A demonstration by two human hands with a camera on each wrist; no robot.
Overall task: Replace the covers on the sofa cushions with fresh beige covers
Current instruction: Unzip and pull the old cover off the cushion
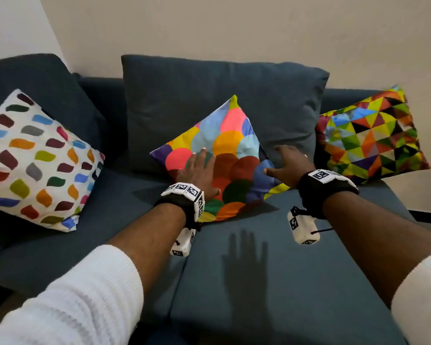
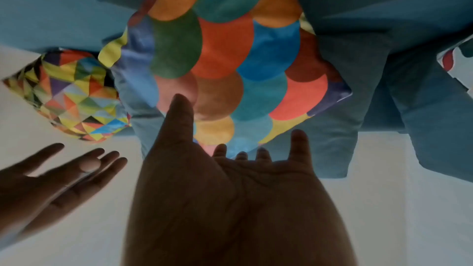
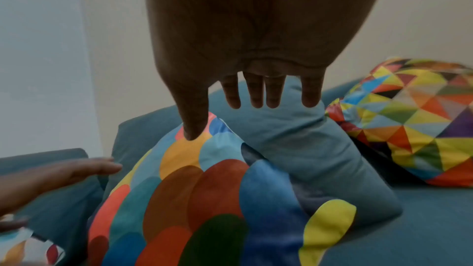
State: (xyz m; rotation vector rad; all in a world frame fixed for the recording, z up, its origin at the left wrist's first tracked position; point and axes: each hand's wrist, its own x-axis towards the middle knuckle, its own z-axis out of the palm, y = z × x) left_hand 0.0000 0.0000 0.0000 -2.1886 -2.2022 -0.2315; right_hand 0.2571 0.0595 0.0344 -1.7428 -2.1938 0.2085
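Your left hand (image 1: 199, 170) lies flat on the cushion (image 1: 224, 155), right hand (image 1: 284, 163) spread wide at its three-o'clock corner.

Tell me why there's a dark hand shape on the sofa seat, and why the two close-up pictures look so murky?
Head view: the hand shape is a shadow cast on the sofa seat, so light comes from above or behind. Left wrist view: the left hand is a dark silhouette against the pale wall. Right wrist view: the right hand looks equally dark, edges soft and bent.
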